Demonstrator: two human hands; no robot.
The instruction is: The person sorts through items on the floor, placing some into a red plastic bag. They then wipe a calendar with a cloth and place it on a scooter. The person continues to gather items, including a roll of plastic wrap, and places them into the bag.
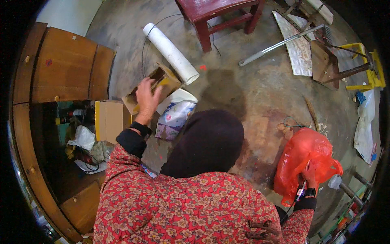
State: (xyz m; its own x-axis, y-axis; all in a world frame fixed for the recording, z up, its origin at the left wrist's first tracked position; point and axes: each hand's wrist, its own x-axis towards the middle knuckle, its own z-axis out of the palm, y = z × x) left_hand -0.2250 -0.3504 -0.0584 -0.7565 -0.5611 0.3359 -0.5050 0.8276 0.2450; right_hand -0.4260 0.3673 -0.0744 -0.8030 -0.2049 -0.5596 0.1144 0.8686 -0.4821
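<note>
My left hand (pixel 147 96) is over an open cardboard box (pixel 172 84), its fingers apart and curved across the box's near side; no firm grip on it shows. Below the box lies a white and purple printed bag (pixel 176 120). On the right, my right hand (pixel 310 174) pinches the gathered top of a full red plastic bag (pixel 294 155) on the floor. A small printed object (pixel 300 191) with a dark cord lies beside my right wrist; whether the hand holds it too is unclear. The bag's contents are hidden.
A white roll (pixel 173 55) lies beyond the box. A wooden cabinet (pixel 67 64) stands left, with another cardboard box (pixel 111 120) at its open compartment. Ahead are a red wooden stool (pixel 205 36), a metal-handled tool (pixel 280 44), a dustpan (pixel 325 65) and a yellow frame (pixel 377 71).
</note>
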